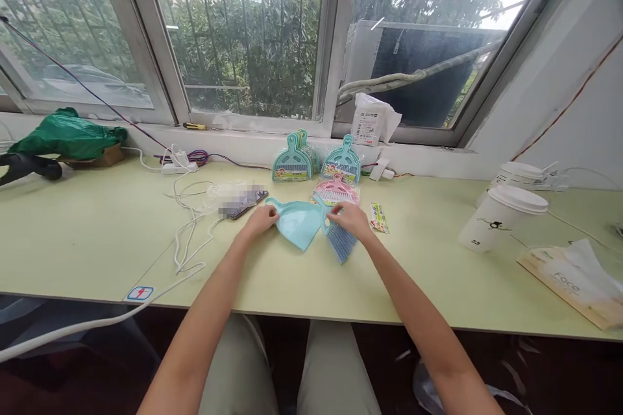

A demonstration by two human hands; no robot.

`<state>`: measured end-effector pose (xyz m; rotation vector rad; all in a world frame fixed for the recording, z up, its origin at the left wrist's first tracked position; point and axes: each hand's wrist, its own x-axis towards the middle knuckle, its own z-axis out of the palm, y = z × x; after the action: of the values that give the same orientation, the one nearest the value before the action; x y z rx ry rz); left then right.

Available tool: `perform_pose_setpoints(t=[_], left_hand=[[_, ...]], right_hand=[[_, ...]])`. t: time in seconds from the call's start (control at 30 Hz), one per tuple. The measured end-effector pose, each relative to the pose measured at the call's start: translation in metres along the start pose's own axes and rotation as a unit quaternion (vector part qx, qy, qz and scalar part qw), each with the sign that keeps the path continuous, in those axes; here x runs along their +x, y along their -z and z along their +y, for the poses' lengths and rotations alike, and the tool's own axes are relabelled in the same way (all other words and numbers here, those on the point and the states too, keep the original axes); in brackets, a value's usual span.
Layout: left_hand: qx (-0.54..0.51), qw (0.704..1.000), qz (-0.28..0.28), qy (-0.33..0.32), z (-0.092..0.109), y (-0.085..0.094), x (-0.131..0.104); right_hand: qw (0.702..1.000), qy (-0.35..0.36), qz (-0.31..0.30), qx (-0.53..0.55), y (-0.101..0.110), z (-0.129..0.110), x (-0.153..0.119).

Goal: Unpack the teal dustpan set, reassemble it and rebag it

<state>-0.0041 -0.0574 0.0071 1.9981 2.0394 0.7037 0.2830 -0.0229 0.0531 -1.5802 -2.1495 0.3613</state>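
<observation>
A light-blue dustpan point(299, 224) lies on the table in front of me, its handle toward the upper left. My left hand point(261, 219) is closed on the dustpan's left side, near the handle. To its right is a small hand brush point(341, 243) with blue bristles pointing toward me. My right hand point(349, 219) grips the brush by its light-blue upper part, beside the dustpan. Behind them lies a pink dustpan set point(335, 190) in clear wrapping. A printed label card point(379, 217) rests just right of my right hand.
Packaged green dustpan sets point(292, 159) lean against the sill. A phone point(248, 202) and white cables point(182, 240) are at the left. White paper cups point(503, 220) and a tissue pack point(569, 279) stand right. The table's front edge point(311, 320) runs above my legs.
</observation>
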Motion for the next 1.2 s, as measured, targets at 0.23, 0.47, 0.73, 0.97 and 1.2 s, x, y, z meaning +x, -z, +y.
perform_pose_setpoints(t=[0.23,0.47,0.73,0.97,1.2], left_hand=[[-0.078,0.984,-0.028,-0.159,0.046,-0.011,-0.014],[0.113,0.951,0.074,-0.278,0.031,-0.007,-0.010],[0.149,0.958,-0.048,-0.242,0.040,-0.017,-0.008],[-0.093,0.974,0.185,-0.089,0.048,-0.014,-0.012],[-0.503,0.858,-0.102,0.029,0.060,-0.012,-0.008]], right_hand=[[0.987,0.107,-0.051,-0.104,-0.037,-0.042,0.015],[0.981,0.159,-0.051,-0.102,-0.052,-0.046,0.017],[0.981,0.145,-0.078,-0.102,-0.054,-0.058,0.019],[0.994,0.085,-0.057,-0.031,-0.045,-0.059,0.025],[0.986,0.053,0.055,0.151,-0.030,-0.054,0.038]])
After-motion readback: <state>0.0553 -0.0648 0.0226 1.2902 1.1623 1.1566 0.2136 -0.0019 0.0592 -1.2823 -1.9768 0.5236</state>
